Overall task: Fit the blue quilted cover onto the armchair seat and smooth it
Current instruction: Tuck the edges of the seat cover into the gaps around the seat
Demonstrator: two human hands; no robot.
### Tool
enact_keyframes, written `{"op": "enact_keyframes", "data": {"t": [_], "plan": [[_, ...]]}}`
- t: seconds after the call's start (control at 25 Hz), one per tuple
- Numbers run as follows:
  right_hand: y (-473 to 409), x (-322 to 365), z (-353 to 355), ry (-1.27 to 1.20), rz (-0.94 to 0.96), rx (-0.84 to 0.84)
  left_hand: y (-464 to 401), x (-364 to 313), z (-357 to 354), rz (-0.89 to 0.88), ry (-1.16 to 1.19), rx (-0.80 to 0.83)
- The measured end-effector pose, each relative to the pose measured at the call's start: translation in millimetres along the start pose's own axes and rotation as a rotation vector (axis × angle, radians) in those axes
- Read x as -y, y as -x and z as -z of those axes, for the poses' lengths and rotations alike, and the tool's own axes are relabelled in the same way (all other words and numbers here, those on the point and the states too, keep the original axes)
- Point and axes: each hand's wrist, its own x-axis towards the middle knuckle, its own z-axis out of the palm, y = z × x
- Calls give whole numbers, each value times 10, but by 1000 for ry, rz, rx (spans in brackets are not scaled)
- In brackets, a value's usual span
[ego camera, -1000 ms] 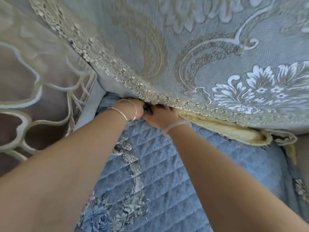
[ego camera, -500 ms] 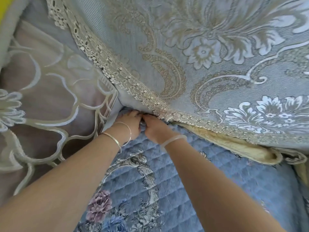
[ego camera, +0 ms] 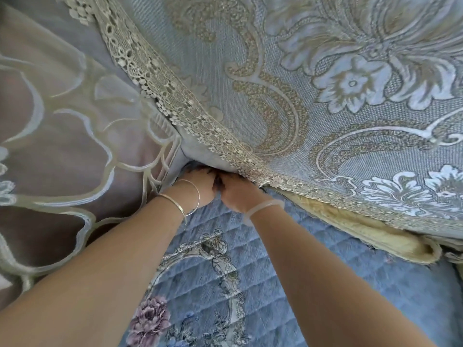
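The blue quilted cover (ego camera: 288, 291), with an embroidered floral panel, lies over the armchair seat. My left hand (ego camera: 199, 186) and my right hand (ego camera: 236, 194) press side by side into the back left corner of the seat, where the cover meets the backrest. Their fingers are curled and buried in the crease under the lace-edged backrest cover (ego camera: 313, 101), so the fingertips are hidden. Both seem bunched on the quilted cover's back edge.
A brown armrest with pale embroidered sheer fabric (ego camera: 62, 151) rises at the left. A cream fleecy lining (ego camera: 375, 234) sticks out from under the backrest cover's lace trim along the seat's back at the right.
Both hands have stayed in the back corner, pushing a little deeper under the lace edge. My head has drawn back, so more of the seat cover and backrest shows.
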Motion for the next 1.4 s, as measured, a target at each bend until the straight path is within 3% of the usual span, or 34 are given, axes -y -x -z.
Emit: {"op": "enact_keyframes", "data": {"t": [0.4,0.64,0.68,0.76,0.88,1.12,1.4], "plan": [[-22,-68,-72,-80,-48,-21,-77,32,-122,26,-45,-1],[869,-242,-17,-311,119,-289,328,-408,-105,249,-15,-80],[1094,-374,-17,-280,105,-305,439,-523,-86,215,-25,-120],[1480,-687,39,-240,53,-343,595,-799,-7,-46,-17,-231],[1826,-1108,137,-221,-16,-345,696,-1232,97,-439,13,-192],[1872,-1419,223,-42,-65,-313,581,-1584,50,-417,-72,-74],[1668,-1516,242,-78,-128,-206,272,-1808,-46,-261,-30,23]]}}
